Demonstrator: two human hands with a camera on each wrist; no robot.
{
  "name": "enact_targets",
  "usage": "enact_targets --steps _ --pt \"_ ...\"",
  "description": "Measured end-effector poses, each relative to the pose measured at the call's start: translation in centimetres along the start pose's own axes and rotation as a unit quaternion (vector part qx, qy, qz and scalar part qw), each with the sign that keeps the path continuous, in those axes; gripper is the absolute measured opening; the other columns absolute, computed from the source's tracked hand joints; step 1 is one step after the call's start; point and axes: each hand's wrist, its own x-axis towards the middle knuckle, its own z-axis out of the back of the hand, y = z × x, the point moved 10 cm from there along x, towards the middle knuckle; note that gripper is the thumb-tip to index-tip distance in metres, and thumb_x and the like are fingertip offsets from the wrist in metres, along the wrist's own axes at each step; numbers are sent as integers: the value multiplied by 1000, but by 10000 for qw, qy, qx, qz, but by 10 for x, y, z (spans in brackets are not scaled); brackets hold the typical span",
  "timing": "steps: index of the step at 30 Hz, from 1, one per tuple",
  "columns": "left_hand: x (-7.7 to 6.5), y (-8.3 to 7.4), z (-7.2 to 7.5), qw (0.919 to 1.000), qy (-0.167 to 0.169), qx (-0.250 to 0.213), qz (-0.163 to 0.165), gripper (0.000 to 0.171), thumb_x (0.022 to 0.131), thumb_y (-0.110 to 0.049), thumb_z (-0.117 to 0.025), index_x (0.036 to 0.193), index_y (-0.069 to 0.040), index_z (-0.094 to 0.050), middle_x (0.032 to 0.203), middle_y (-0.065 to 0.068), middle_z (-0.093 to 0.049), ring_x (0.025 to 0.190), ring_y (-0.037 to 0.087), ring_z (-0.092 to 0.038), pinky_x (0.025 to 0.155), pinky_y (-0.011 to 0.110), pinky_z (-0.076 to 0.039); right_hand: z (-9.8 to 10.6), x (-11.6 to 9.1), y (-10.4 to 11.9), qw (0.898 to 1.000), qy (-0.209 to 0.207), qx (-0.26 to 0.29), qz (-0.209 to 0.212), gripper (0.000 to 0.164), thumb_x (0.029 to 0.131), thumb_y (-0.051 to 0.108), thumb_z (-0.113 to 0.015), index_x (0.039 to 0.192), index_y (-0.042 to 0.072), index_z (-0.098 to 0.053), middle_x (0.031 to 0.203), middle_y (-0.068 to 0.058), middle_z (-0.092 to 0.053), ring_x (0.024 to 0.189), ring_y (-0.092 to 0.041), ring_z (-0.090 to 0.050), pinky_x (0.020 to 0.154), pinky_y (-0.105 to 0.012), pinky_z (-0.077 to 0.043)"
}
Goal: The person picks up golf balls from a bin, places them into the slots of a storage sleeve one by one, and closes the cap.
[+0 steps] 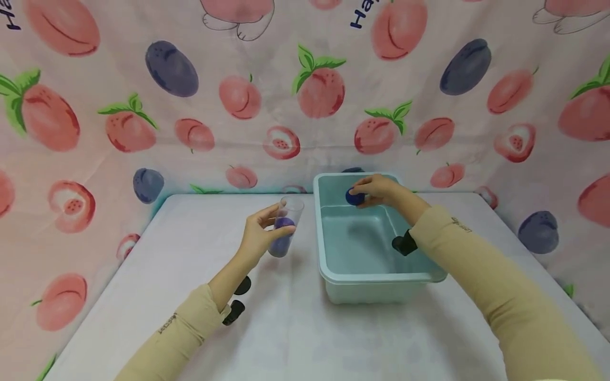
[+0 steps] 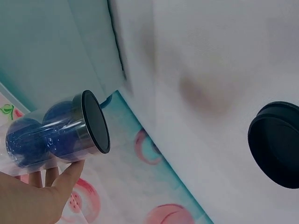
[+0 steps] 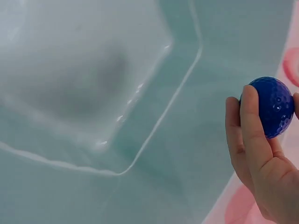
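My left hand (image 1: 257, 235) grips a clear plastic tube (image 1: 293, 208), tilted above the table left of the basin. Inside the tube, the left wrist view shows two dark blue golf balls (image 2: 63, 130) side by side and a black end cap (image 2: 96, 122). My right hand (image 1: 378, 190) pinches a blue golf ball (image 3: 271, 107) between thumb and fingers, over the far part of the pale teal basin (image 1: 381, 277). A loose round black cap (image 2: 275, 147) lies on the table near my left wrist; the head view shows it partly covered by the arm.
The basin stands right of the middle on a white-covered table (image 1: 290, 338). Its raised rim surrounds the space below my right hand. A fruit-print cloth (image 1: 281, 100) hangs behind the table's far edge. Black wrist cameras (image 1: 233, 312) sit on both wrists.
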Motion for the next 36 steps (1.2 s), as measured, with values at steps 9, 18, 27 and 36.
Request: enact_targets --steps 9,18,27,36 --pt "6 -5 5 9998 -99 40 -147 58 79 -12 -76 133 -17 -55 127 18 -60 118 30 -53 104 58 -35 -5 -6 13 9973 253 570 396 44 97 13 -48 135 -8 -37 149 -28 -22 131 -42 -38 85 -29 -55" --pt "14 -8 3 9999 -47 19 -158 58 78 -11 -77 132 -17 -57 127 18 -59 118 31 -54 105 56 -35 -4 -13 19 9930 383 1032 430 52 98 17 -48 142 -4 -28 151 -24 -23 131 -40 -37 93 -34 -50" --pt "21 -13 -7 9996 75 178 -207 57 78 -13 -77 131 -16 -57 127 16 -60 119 31 -53 105 60 -34 -23 -31 38 9894 720 998 768 46 99 17 -47 138 -3 -34 138 -21 -38 106 -26 -56 85 -28 -55" --pt "25 -11 -26 9994 242 211 -148 58 78 -13 -77 132 -14 -56 126 15 -62 118 32 -54 104 55 -38 -44 -37 42 9878 785 1107 767 31 98 17 -50 123 0 -46 130 -18 -46 96 -22 -61 86 -33 -54"
